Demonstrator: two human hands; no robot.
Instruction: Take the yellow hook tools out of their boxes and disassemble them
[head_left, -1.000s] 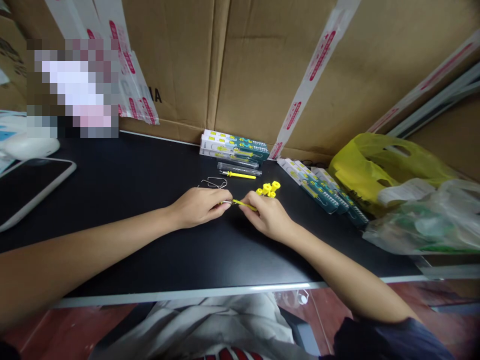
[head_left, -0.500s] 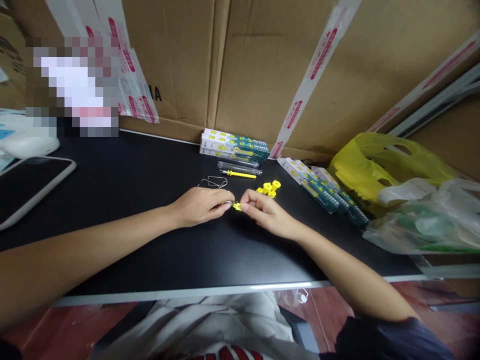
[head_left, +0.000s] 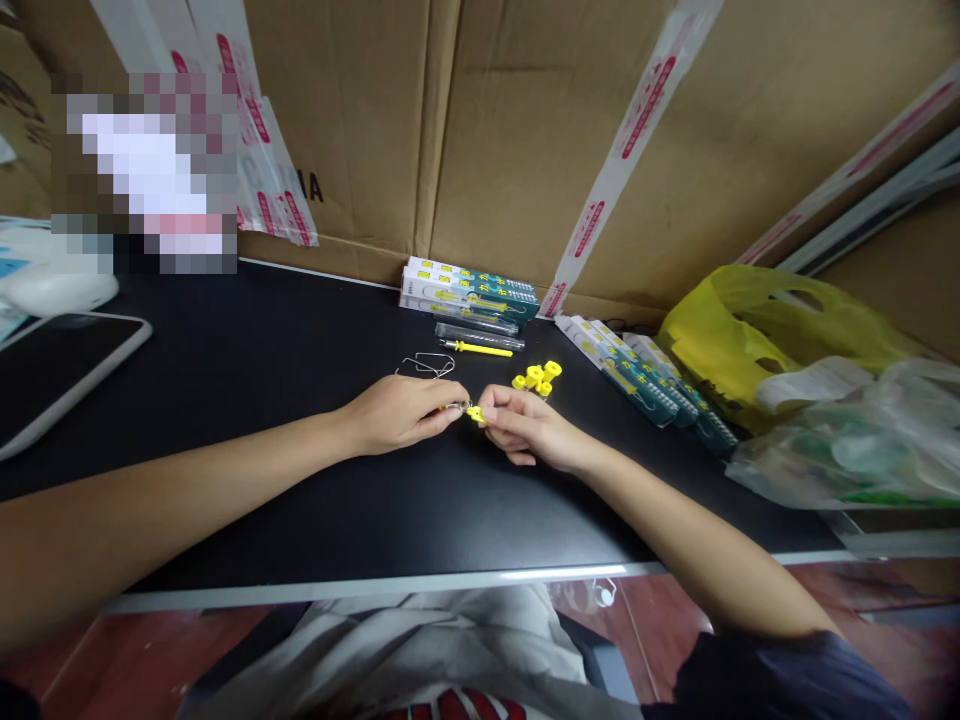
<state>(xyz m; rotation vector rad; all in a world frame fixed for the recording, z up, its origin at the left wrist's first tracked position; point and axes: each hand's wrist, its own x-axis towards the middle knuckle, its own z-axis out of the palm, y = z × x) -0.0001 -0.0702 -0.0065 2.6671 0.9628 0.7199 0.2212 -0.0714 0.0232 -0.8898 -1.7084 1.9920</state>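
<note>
grey cloth (head_left: 450, 640): over the lap, below the table edge
black tabletop (head_left: 360, 520): beneath both hands, pale strip along near edge
right hand (head_left: 532, 425): thumb and index finger together, clamped on the small yellow piece (head_left: 476, 414)
small yellow piece: between the two hands, just above the tabletop, largely behind right fingertips
left hand (head_left: 401, 412): thumb and index finger together, clamped on the small metal part (head_left: 455, 406)
small metal part: mostly covered by left fingers, end close to yellow piece, contact too small to tell
phone (head_left: 64, 380): flat, far left
wire hooks (head_left: 435, 355): just beyond left hand
yellow parts (head_left: 534, 376): clustered just beyond right hand
yellow rod (head_left: 484, 350): lying near clear tubes (head_left: 480, 336)
slanted boxes (head_left: 626, 370): right, near yellow bag (head_left: 705, 330) and clear bag (head_left: 862, 440)
stacked boxes (head_left: 469, 290): behind tubes, near taped cardboard (head_left: 510, 150)
</note>
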